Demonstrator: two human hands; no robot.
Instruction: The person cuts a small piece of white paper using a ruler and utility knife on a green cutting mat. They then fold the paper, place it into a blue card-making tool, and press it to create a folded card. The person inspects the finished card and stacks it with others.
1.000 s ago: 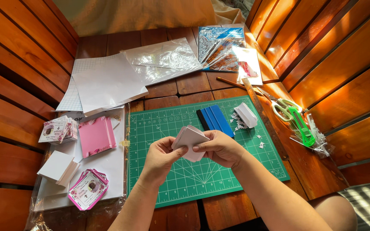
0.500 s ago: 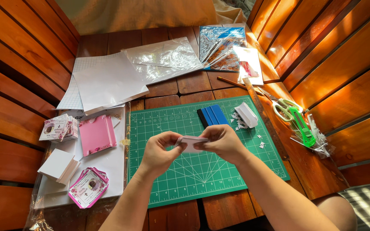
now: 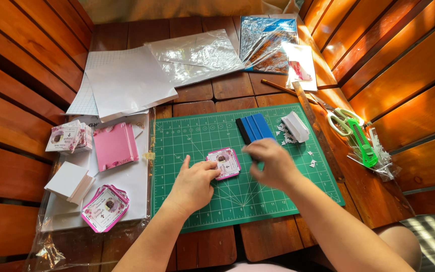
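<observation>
Far left on the slatted wooden table (image 3: 197,93), a fanned stack of small printed cards (image 3: 69,137) sits above a block of plain white card blanks (image 3: 69,180) and a pink-bordered floral pile (image 3: 104,207), all on a clear plastic sleeve. A flat pink booklet (image 3: 115,146) lies beside them, with matte white sheets (image 3: 127,83) and crinkled glossy film (image 3: 197,55) above. On the gridded green cutting mat (image 3: 187,136), the left hand (image 3: 193,185) presses flat, fingertips pinning the edge of a small square pink-bordered card (image 3: 223,162) near the mat's middle. Just right, the right hand (image 3: 273,163) is curled over the lower end of a blue felt-edged squeegee (image 3: 254,128); whether it truly grips it cannot be told. Beyond, a folded white paper wad (image 3: 296,126) sits among white trimmings, then a long ruler (image 3: 317,132), pale green scissors (image 3: 342,121) and a bright green utility knife (image 3: 363,143).
</observation>
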